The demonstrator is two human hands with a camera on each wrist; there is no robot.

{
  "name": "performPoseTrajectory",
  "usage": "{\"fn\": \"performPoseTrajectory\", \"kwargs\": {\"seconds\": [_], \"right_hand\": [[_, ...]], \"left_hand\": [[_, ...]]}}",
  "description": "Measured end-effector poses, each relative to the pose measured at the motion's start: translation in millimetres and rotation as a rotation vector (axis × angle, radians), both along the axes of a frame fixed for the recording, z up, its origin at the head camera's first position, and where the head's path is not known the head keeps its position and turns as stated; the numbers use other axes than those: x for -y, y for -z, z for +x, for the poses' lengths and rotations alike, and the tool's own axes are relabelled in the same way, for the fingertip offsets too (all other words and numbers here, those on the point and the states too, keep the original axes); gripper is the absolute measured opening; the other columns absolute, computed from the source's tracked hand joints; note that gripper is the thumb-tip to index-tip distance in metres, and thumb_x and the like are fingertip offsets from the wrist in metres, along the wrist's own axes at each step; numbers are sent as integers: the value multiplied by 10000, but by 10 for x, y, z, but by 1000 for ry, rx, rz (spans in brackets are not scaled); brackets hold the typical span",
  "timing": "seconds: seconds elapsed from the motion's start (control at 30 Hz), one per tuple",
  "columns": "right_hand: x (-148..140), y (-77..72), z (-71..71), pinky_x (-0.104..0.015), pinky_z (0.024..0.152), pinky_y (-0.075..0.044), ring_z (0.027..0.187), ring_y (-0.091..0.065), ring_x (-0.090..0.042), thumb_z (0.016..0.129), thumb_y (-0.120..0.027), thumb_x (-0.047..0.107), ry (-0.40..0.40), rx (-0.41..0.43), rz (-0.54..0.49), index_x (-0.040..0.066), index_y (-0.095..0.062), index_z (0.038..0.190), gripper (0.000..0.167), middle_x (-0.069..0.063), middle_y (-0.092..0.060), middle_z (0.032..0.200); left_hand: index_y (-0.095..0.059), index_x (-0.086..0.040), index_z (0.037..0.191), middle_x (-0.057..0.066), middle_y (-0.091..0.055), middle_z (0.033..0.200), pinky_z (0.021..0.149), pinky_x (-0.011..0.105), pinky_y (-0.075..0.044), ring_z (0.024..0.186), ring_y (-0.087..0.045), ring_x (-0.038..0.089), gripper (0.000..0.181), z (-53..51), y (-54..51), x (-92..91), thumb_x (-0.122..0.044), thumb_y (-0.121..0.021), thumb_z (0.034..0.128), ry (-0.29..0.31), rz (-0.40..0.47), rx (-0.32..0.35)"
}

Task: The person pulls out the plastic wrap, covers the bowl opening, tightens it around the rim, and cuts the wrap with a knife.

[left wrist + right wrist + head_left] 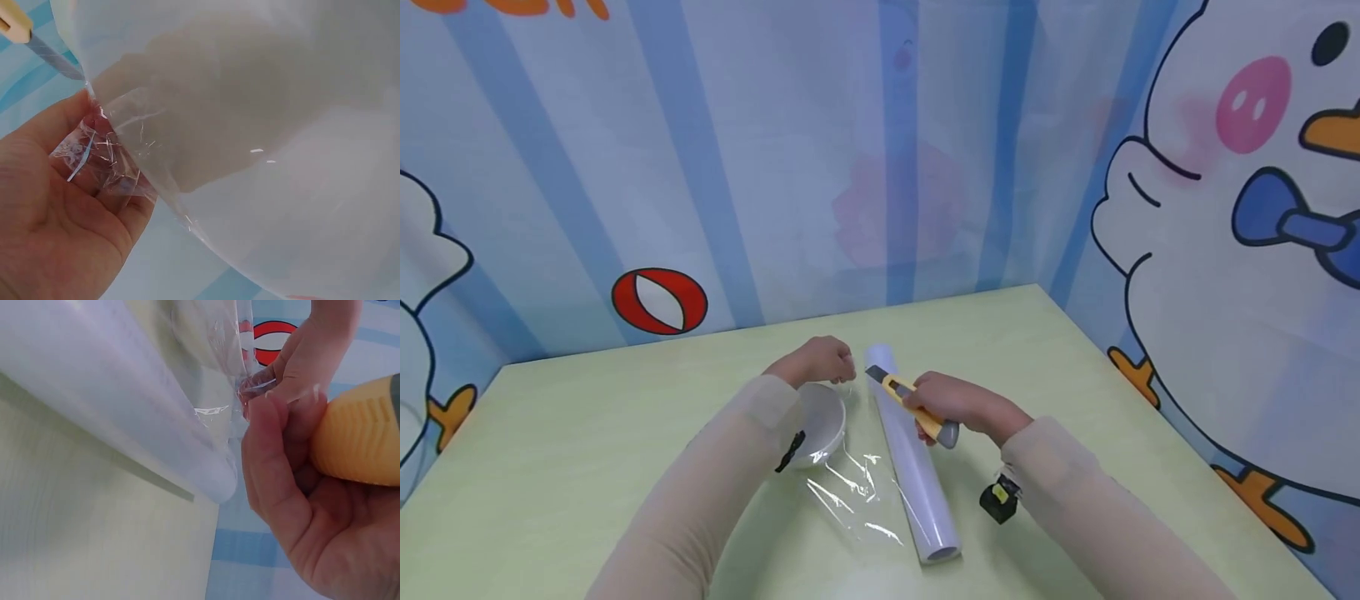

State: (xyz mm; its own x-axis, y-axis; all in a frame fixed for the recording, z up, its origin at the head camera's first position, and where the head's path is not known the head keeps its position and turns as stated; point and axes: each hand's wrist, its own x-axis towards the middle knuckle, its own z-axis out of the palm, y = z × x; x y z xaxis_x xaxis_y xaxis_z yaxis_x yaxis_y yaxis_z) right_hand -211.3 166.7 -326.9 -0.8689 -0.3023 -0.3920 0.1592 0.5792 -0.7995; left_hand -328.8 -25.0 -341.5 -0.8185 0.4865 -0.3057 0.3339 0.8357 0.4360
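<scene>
A white bowl (822, 423) stands under clear plastic film (857, 492) that stretches toward a long roll (917, 475). My left hand (822, 360) pinches the film's far edge beyond the bowl; in the left wrist view a crumpled bunch of film (103, 156) lies in the curled fingers of the left hand (69, 206). Over the roll, my right hand (958, 402) grips a yellow utility knife (917, 408) with its blade out, pointing toward the left hand. In the right wrist view the knife handle (359, 431) is in the right hand (312, 506).
The pale green table (587, 450) has its far edge against a blue striped backdrop (790, 167) with cartoon figures. Another printed backdrop rises at the right. A small black camera (1000, 498) hangs at the right wrist.
</scene>
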Motion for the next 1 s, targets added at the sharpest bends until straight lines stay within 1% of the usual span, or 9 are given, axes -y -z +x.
{"fn": "performPoseTrajectory", "kwargs": {"seconds": [0.1, 0.13, 0.2, 0.4, 0.57, 0.77, 0.9, 1.0], "right_hand": [[48, -11, 23, -276, 543, -508, 504, -516, -134, 930, -406, 141, -6, 27, 34, -72, -473, 1086, 273, -55, -534, 592], [64, -2, 27, -276, 544, -509, 513, -515, -143, 930, -420, 149, 0, 39, 43, -60, -483, 1092, 271, -63, -534, 602], [90, 12, 51, -275, 530, -508, 516, -518, -149, 928, -423, 144, -14, 55, 62, -53, -493, 1075, 256, -72, -535, 604], [94, 22, 148, -265, 495, -494, 536, -522, -159, 926, -429, 154, -56, 85, 61, -22, -488, 1058, 228, -78, -530, 625], [12, 18, 185, -255, 485, -493, 518, -503, -152, 924, -434, 171, -86, 98, 45, -28, -515, 1052, 250, -67, -515, 613], [-101, 46, 226, -245, 485, -485, 513, -495, -145, 917, -443, 178, -128, 143, 45, -31, -521, 1067, 269, -56, -507, 615], [-154, 47, 255, -227, 467, -475, 496, -484, -135, 915, -457, 188, -133, 169, 55, -16, -518, 1104, 285, -49, -508, 613], [-194, 36, 280, -228, 464, -472, 488, -480, -139, 910, -473, 186, -141, 185, 66, 5, -526, 1114, 278, -52, -510, 609]], "left_hand": [[-625, -84, 910, 28, -619, 824, 735, 295, -451, 757, -541, 140, 109, 13, 3, 0, -164, -553, 895, 2, -2, -21], [-622, -84, 903, 27, -614, 814, 725, 291, -443, 748, -533, 138, 106, 18, 7, 0, -162, -551, 897, 3, -3, -26], [-614, -86, 882, 28, -605, 794, 699, 282, -429, 728, -518, 136, 101, 25, 14, 0, -159, -546, 897, 8, -1, -34], [-582, -95, 824, 6, -544, 730, 653, 257, -389, 697, -467, 132, 96, 26, 52, -6, -146, -539, 893, 39, -17, -59], [-612, -82, 894, 14, -580, 783, 672, 252, -430, 735, -501, 130, 87, 24, 62, -6, -144, -551, 887, 45, -23, -79], [-616, -64, 972, 56, -621, 866, 704, 268, -474, 786, -562, 148, 130, 23, 73, 0, -140, -538, 900, 69, 20, -86], [-605, -71, 984, 72, -625, 909, 713, 286, -479, 802, -573, 161, 131, 30, 83, 19, -143, -524, 911, 64, 27, -86], [-598, -75, 980, 70, -617, 904, 724, 294, -470, 797, -560, 161, 123, 42, 85, 30, -143, -520, 912, 53, 25, -76]]}}
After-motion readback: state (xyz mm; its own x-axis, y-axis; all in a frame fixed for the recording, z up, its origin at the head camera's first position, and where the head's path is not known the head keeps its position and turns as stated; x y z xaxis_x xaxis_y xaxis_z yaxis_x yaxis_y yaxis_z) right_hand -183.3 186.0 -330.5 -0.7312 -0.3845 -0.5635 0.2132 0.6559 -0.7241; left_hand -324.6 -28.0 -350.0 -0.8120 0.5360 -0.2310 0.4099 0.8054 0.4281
